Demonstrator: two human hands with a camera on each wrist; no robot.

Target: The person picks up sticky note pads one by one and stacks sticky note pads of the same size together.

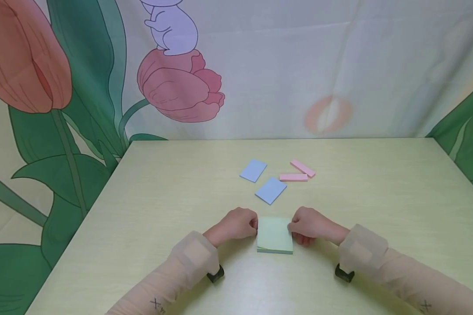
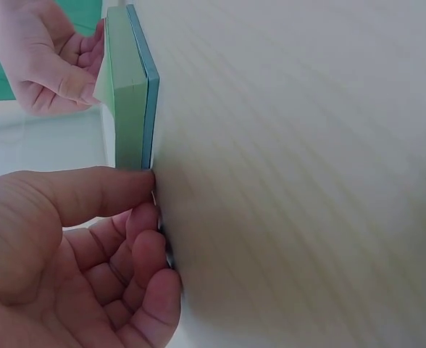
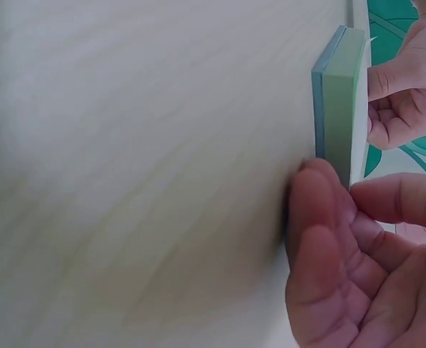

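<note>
Both forearms ran off the bottom edge of the head view. In the wrist views the worktop was blurred, and the left hand and right hand were cut off by the frame, the green pad edge-on, its top face unseen

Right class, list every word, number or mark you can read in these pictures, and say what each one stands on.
"X": a small dark cross mark on the left sleeve, near the forearm.
"X": the same cross mark on the right sleeve.
The green sticky note pad, blue notes and pink strips bear no writing. The backdrop shows pictures only, no words.
</note>
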